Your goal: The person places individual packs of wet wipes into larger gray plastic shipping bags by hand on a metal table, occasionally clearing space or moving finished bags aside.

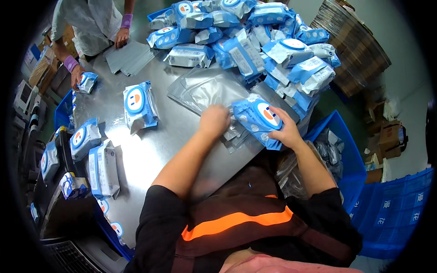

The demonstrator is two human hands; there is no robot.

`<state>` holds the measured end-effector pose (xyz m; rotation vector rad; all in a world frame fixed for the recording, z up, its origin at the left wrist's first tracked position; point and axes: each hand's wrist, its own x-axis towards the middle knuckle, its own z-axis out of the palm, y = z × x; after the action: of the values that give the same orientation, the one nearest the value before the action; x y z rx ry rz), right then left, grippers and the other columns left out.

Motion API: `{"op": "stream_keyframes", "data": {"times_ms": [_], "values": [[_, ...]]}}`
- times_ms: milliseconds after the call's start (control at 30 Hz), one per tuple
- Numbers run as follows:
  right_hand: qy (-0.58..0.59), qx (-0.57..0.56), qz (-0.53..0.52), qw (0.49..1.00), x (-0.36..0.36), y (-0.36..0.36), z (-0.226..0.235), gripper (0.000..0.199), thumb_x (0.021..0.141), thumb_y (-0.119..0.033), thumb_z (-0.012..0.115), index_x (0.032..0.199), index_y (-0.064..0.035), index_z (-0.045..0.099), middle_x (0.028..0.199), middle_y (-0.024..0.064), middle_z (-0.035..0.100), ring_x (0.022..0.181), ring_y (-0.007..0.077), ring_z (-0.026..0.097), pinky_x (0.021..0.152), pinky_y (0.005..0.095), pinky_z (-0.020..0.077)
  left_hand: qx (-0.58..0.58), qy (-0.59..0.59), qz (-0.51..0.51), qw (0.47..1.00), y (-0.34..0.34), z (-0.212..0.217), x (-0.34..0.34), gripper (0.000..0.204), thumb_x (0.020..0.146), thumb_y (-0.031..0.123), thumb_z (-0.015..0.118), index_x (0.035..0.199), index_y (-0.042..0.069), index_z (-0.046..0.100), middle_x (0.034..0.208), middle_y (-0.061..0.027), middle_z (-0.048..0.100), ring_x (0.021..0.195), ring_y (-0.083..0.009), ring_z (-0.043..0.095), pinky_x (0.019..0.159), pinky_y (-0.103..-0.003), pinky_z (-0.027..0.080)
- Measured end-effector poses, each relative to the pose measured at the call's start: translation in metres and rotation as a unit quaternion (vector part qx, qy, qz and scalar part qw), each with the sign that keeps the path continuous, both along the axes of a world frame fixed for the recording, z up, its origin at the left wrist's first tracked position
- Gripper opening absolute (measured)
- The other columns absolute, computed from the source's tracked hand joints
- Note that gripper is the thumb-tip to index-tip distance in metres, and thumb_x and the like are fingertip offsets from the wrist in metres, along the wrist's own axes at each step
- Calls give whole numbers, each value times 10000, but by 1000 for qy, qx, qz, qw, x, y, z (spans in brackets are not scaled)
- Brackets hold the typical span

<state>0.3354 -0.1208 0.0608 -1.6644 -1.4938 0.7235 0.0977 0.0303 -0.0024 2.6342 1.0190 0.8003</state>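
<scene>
Showing round cartoon print: blue-white packet clamped in right fingers, grip of left fingers unclear.

Left hand loosely curled

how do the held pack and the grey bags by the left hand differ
The held pack is plump; the grey bags look flat. The pack is blue and white; the bags are silvery. The right hand grips the pack; the bags lie on the table.
</scene>
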Motion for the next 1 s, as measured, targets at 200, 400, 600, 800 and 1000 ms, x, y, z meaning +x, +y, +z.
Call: {"op": "stream_keyframes", "data": {"times_ms": [200, 400, 600, 800, 1000], "values": [[-135, 46, 137, 980, -3, -2, 18, 731, 630, -179, 719, 1351, -156, 603, 1423, 192, 493, 1260, 386, 508, 1072, 402, 399, -67, -189, 95, 975, 11, -7, 7, 149, 915, 191, 625, 948, 49, 653, 890, -177, 649, 870, -388, 627, 767, -438, 504], [-330, 12, 37, 943, -38, 9, 21, 699, 705, -368, 744, 1361, -187, 586, 1344, 227, 521, 1133, 427, 581, 963, 437, 482, -10, -214, 42, 976, 5, 1, -3, 102, 886, 93, 601, 968, 32, 611, 923, -186, 619, 896, -388, 594, 794, -459, 487], [-238, -21, -15, 971, -50, 28, 9, 728, 767, -459, 725, 1402, -157, 538, 1252, 250, 547, 1063, 424, 600, 948, 437, 489, 98, -232, 47, 967, -25, 21, 6, 234, 791, 83, 682, 1001, 18, 603, 925, -117, 601, 899, -346, 583, 813, -430, 488], [152, 23, -9, 988, -34, 46, -16, 706, 780, -346, 770, 1405, -101, 553, 1219, 214, 605, 1126, 334, 603, 978, 371, 462, -173, -71, 125, 974, -24, 26, 3, 272, 855, 277, 576, 824, 24, 669, 870, -219, 671, 860, -425, 643, 738, -502, 505], [-356, 208, -113, 904, -74, 31, 19, 686, 732, -276, 793, 1319, -38, 529, 1363, 203, 449, 1190, 388, 489, 1049, 446, 393, -225, -94, 56, 968, -58, 20, -10, 227, 890, 191, 544, 873, 15, 687, 834, -191, 687, 747, -371, 667, 706, -429, 541]]}}
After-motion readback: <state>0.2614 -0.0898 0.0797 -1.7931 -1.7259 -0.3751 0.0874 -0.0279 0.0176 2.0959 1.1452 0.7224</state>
